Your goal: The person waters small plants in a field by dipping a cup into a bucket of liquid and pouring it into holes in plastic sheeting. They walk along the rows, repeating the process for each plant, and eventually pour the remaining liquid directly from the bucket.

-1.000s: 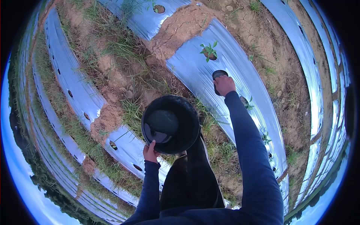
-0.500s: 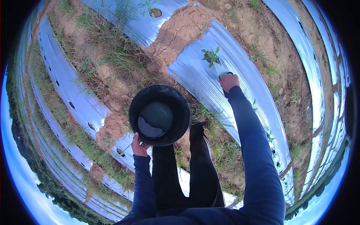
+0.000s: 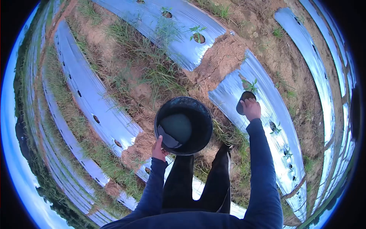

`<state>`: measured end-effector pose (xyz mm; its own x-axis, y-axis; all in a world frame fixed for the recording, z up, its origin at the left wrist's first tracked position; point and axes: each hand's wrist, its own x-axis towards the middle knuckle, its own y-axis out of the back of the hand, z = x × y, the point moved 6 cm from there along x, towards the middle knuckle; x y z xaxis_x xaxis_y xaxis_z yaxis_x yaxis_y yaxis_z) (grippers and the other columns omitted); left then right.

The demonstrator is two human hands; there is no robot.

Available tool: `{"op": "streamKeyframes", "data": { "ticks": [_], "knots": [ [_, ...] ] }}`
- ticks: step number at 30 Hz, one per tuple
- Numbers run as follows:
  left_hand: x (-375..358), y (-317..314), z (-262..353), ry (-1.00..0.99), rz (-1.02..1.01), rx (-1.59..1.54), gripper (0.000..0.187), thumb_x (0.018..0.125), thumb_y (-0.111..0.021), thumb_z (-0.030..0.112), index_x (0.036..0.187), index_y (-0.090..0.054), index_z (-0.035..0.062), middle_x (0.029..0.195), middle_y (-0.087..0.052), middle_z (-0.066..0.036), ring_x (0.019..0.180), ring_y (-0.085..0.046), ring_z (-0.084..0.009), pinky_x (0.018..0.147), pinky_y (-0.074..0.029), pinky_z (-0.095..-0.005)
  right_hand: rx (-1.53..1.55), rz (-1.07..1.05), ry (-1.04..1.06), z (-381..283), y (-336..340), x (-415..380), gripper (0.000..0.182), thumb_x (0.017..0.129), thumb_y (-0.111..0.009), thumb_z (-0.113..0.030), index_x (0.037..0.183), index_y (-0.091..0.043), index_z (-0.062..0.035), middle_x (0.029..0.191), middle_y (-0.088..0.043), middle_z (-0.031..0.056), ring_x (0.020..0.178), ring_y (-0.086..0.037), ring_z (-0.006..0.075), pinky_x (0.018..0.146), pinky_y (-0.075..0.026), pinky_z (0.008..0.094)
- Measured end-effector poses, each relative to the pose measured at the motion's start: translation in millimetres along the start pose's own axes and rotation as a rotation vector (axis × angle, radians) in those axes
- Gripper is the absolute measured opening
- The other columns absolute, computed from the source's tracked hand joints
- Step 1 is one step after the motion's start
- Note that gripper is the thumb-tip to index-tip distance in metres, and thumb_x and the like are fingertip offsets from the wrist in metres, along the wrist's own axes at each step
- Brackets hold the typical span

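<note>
My left hand (image 3: 158,149) grips the near rim of a black bucket (image 3: 183,125) with dark liquid in its bottom, held in front of my legs. My right hand (image 3: 252,109) is stretched out over a silver mulch strip (image 3: 263,114) and holds a small dark cup (image 3: 243,101), tilted beside a green seedling (image 3: 250,85) that grows from a hole in the film. Both arms wear dark blue sleeves.
Rows of silver plastic mulch (image 3: 87,91) with planting holes run across the field, with weedy soil furrows (image 3: 152,76) between them. More seedlings (image 3: 197,32) stand in other holes. A mound of bare earth (image 3: 223,61) crosses the near row. My dark-trousered legs (image 3: 198,183) stand in the furrow.
The view has swung, so the rows sit further right and lower. My right hand keeps the cup by the seedling, and the bucket has shifted slightly with my left hand.
</note>
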<state>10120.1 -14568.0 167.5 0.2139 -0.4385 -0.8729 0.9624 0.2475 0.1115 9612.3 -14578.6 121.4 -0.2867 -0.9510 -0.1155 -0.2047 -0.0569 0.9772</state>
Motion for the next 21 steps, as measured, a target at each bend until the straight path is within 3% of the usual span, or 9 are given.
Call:
{"op": "streamKeyframes", "data": {
  "ticks": [3,7,11,14,15,19,21],
  "knots": [
    [-1.7,24.4,45.2,-0.033,-0.034,-0.016,0.033,0.084,-0.074,0.026,0.105,-0.059,0.0046,0.087,-0.069,-0.008,0.066,-0.068,-0.0145,0.056,-0.057,-0.0277,0.057,0.064,0.052,-57.0,7.9,35.6,0.032,0.089,-0.063,-0.032,0.071,-0.062,-0.0055,0.074,-0.059,0.0094,0.078,-0.061,0.0303,0.069,-0.048,0.0456],
    [10.7,55.3,100.2,-0.147,-0.026,-0.041,0.027,0.083,-0.072,0.019,0.1,-0.058,0.0043,0.082,-0.069,-0.006,0.063,-0.067,-0.014,0.053,-0.056,-0.0259,0.007,-0.004,0.074,-117.2,7.9,87.9,0.033,0.09,-0.061,-0.036,0.075,-0.067,-0.0078,0.08,-0.064,0.0076,0.086,-0.062,0.027,0.074,-0.048,0.0431],
    [29.6,75.2,148.4,-0.15,0.049,0.001,0.029,0.081,-0.074,0.021,0.099,-0.056,0.0054,0.082,-0.066,-0.006,0.062,-0.066,-0.0179,0.057,-0.059,-0.0314,-0.041,-0.001,0.14,-153.2,1.5,145.8,0.034,0.088,-0.061,-0.04,0.078,-0.069,-0.009,0.083,-0.067,0.007,0.089,-0.063,0.0253,0.075,-0.049,0.0423],
    [52.0,76.2,184.3,-0.203,0.104,-0.121,0.021,0.082,-0.073,0.017,0.09,-0.056,0.0074,0.073,-0.064,-0.004,0.056,-0.064,-0.0136,0.047,-0.054,-0.027,-0.106,-0.071,0.119,-167.0,-6.6,196.3,0.034,0.088,-0.061,-0.041,0.081,-0.071,-0.01,0.085,-0.068,0.0075,0.091,-0.064,0.0257,0.078,-0.05,0.0411],
    [67.7,87.2,192.2,-0.176,0.102,-0.03,0.027,0.079,-0.074,0.022,0.093,-0.056,0.0075,0.08,-0.064,-0.004,0.06,-0.063,-0.0176,0.058,-0.059,-0.0327,-0.132,-0.099,0.088,-165.9,-13.4,213.9,0.034,0.088,-0.061,-0.042,0.082,-0.071,-0.0102,0.085,-0.068,0.0078,0.091,-0.064,0.0257,0.079,-0.05,0.0411],
    [110.1,92.6,228.7,-0.126,0.167,-0.084,0.026,0.079,-0.073,0.022,0.093,-0.055,0.0086,0.08,-0.061,-0.004,0.067,-0.064,-0.0204,0.061,-0.059,-0.0363,-0.234,-0.212,0.037,-161.6,-43.3,285.2,0.036,0.087,-0.061,-0.045,0.087,-0.072,-0.0106,0.087,-0.069,0.0081,0.091,-0.065,0.0251,0.079,-0.05,0.0413],
    [126.2,84.9,251.2,-0.115,0.214,-0.078,0.023,0.08,-0.072,0.022,0.09,-0.055,0.0083,0.076,-0.062,-0.003,0.061,-0.064,-0.0183,0.054,-0.056,-0.0317,-0.31,-0.305,0.042,-160.6,-60.1,318.6,0.038,0.088,-0.06,-0.047,0.09,-0.073,-0.0113,0.09,-0.071,0.0069,0.092,-0.066,0.0229,0.078,-0.05,0.0399]
  ]
}}
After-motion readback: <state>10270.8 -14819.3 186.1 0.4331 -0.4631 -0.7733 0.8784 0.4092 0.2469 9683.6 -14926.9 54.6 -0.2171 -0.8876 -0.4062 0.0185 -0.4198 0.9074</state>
